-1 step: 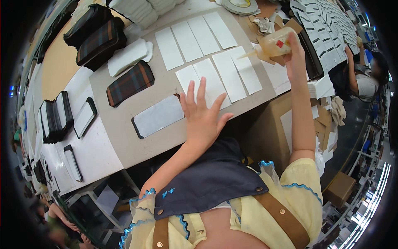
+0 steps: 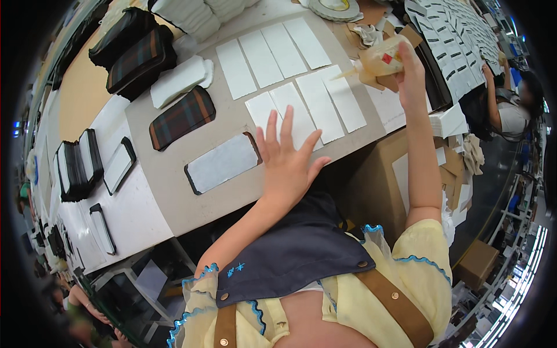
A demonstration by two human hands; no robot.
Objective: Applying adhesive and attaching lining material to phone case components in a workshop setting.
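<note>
My right hand (image 2: 412, 78) grips a squeeze bottle (image 2: 380, 60) of pale yellowish liquid, held tilted with its thin nozzle pointing left over the white strips. Fingers spread, my left hand (image 2: 288, 168) hovers at the near edge of the grey board (image 2: 168, 200), holding nothing. Several white rectangular strips (image 2: 239, 68) lie there in two rows, and my left fingers overlap the nearer row. Just left of that hand is a dark-edged panel (image 2: 223, 163) with a pale backing facing up. Behind it rests a dark plaid panel (image 2: 183, 118) with rounded corners.
White pads (image 2: 180, 82) and stacked plaid pieces (image 2: 142, 61) sit at the far left. Bundled dark-edged panels (image 2: 75, 165) stand on the left table. A tape roll (image 2: 333, 8) lies at the back; a cardboard box (image 2: 377, 168) is below right. Another person (image 2: 510, 107) works at far right.
My left hand has shifted slightly right, uncovering the right end of the pale-backed panel. The bottle in my right hand has barely moved.
</note>
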